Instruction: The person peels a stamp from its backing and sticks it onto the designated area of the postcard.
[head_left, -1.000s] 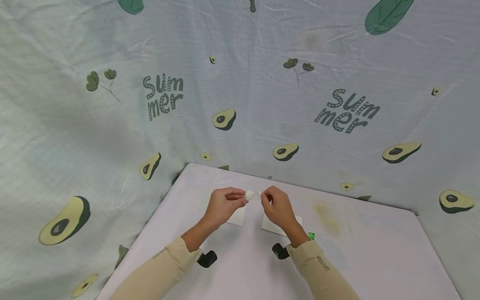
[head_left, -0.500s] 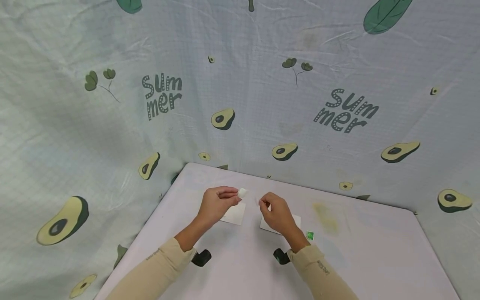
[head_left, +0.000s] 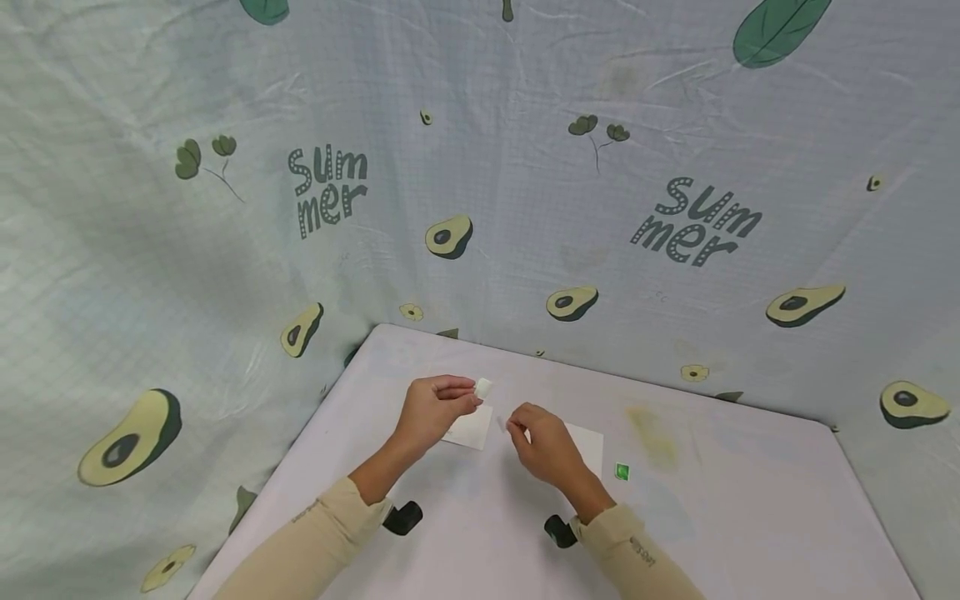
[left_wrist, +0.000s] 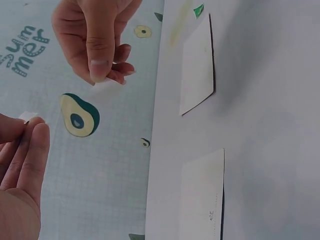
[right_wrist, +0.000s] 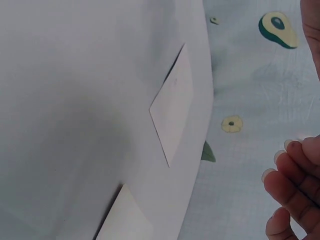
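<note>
My left hand [head_left: 433, 410] pinches a small white square piece [head_left: 483, 388] between thumb and fingertips, raised above the table. To its right and slightly lower, my right hand [head_left: 545, 443] holds a thin, translucent whitish scrap [left_wrist: 107, 90] between thumb and fingers, seen best in the left wrist view. The two hands are apart. Beneath the left hand lies a white card [head_left: 470, 427] with faint small print on it. A second white card [head_left: 588, 444] lies partly hidden under the right hand. In the right wrist view, the right hand's fingers [right_wrist: 295, 185] are curled.
A small green square [head_left: 622, 472], like a sticker or stamp, lies right of the second card. The white table [head_left: 750, 500] has a yellowish stain [head_left: 654, 435] on it. Behind rises a cloth backdrop [head_left: 510, 167] printed with avocados. Black wrist devices [head_left: 403, 518] sit under both wrists.
My left hand has drawn slightly left with the white piece. My right hand has moved down and a little left, away from the piece, uncovering more of the right-hand card.
</note>
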